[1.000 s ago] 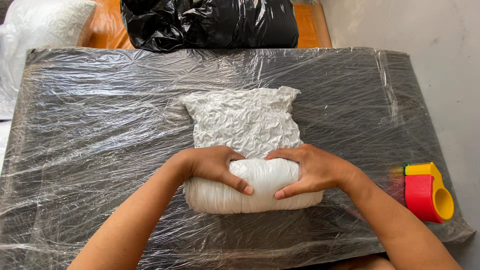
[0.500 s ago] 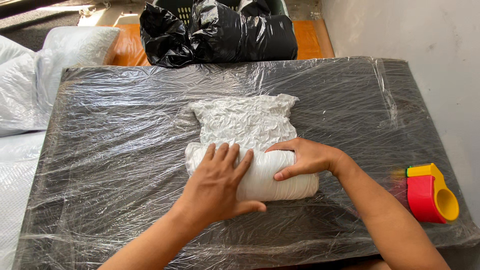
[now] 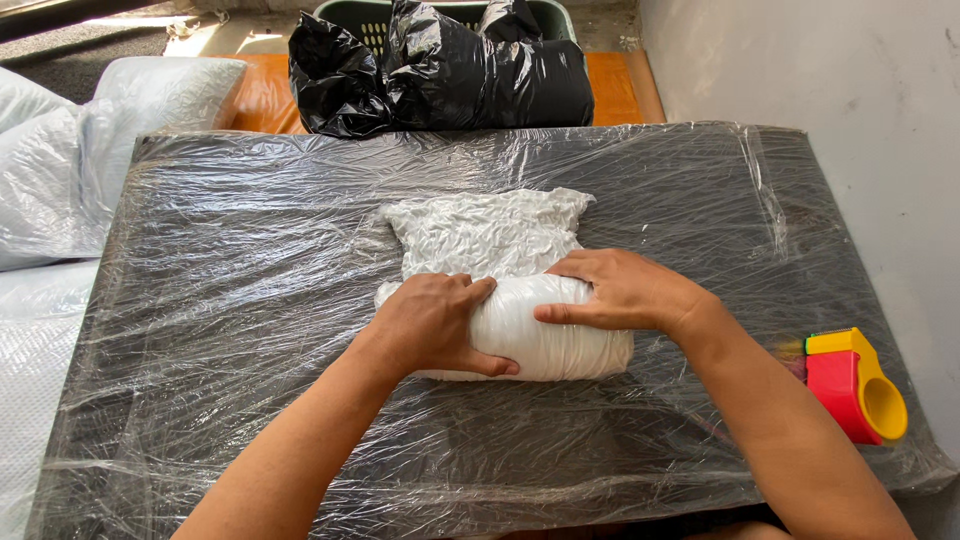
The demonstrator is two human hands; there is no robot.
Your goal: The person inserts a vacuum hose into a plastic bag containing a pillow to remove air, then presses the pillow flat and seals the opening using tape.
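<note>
Hands have closed back onto the white roll [image 3: 545, 335] at centre frame: half a second ago the left hand [image 3: 435, 325] lay flat and open on it, now it cups the left end again, while the right hand [image 3: 625, 292] presses the top right. Unrolled crinkled fabric [image 3: 485, 232] remains above, on the plastic-wrapped table [image 3: 230, 260], so rolling looks about half done

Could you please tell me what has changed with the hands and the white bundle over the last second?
The left hand, lying flat with fingers spread half a second ago, has curled back into a grip on the white bundle. The roll has crept slightly up the crinkled sheet. The right hand stays pressed on top; the tape dispenser has not moved.
</note>
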